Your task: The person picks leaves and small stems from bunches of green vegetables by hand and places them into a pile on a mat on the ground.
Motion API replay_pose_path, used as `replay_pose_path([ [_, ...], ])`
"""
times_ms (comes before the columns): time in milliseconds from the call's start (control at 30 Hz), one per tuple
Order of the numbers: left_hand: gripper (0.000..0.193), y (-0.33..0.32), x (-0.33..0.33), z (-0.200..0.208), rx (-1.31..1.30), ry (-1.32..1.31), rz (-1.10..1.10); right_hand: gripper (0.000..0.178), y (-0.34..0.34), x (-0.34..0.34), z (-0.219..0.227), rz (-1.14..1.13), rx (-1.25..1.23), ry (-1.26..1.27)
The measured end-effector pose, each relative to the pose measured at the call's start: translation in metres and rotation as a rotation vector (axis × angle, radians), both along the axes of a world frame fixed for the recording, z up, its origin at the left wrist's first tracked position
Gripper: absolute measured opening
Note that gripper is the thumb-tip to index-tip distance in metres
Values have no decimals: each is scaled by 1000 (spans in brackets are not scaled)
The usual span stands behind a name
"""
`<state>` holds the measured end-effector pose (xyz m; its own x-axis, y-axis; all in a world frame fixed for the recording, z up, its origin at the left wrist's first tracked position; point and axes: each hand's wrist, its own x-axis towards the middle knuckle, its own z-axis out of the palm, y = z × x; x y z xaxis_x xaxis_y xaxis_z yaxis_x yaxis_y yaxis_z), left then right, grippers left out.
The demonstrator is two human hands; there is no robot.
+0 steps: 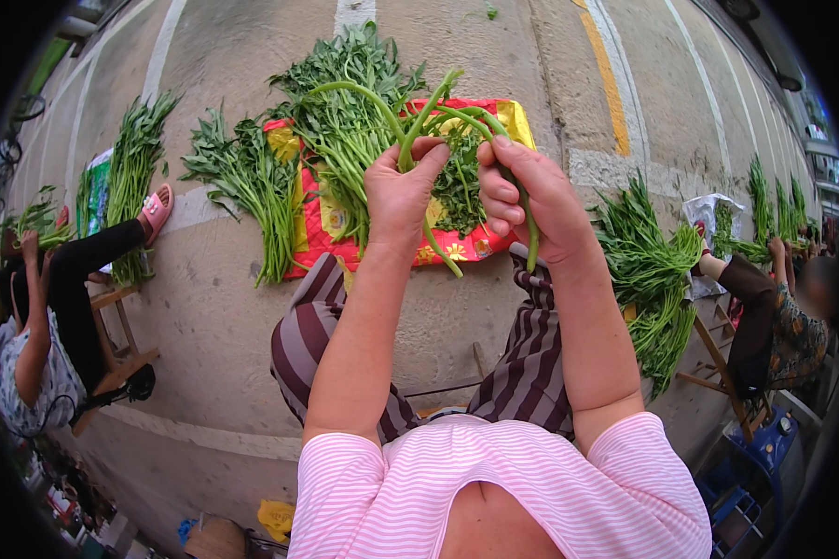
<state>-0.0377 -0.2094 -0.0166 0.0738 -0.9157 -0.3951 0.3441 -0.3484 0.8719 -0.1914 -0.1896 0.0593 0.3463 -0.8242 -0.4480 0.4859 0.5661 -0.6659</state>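
Both my hands are raised over a red and yellow sheet (517, 130) on the ground. My left hand (401, 197) is closed round thick green water spinach stems (375, 97); one end sticks out below the fist. Thumb and fingers of my right hand (541, 200) pinch another green water spinach stem (532, 244), whose end hangs down past the palm. Stems arch between the two hands. Beneath them, a big water spinach bundle (345, 140) lies on the sheet, next to a small heap of leafy sprigs (459, 186).
Another bunch of greens (266, 205) lies left of the sheet; a large pile of greens (639, 242) is on the right. Seated people (42, 317) flank me on both sides, handling greens. My striped trouser legs (531, 363) frame the sheet's near edge.
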Motion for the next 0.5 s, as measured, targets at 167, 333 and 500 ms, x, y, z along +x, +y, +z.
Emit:
replay_pose_path([
  [167,12,0,2,1,9,32,-84,24,-3,-11,-1,-55,0,-22],
  [333,15,0,2,4,0,63,-88,24,-3,-13,0,-62,2,-15],
  [500,25,0,0,3,-32,82,1,24,-1,-10,0,-43,6,6],
])
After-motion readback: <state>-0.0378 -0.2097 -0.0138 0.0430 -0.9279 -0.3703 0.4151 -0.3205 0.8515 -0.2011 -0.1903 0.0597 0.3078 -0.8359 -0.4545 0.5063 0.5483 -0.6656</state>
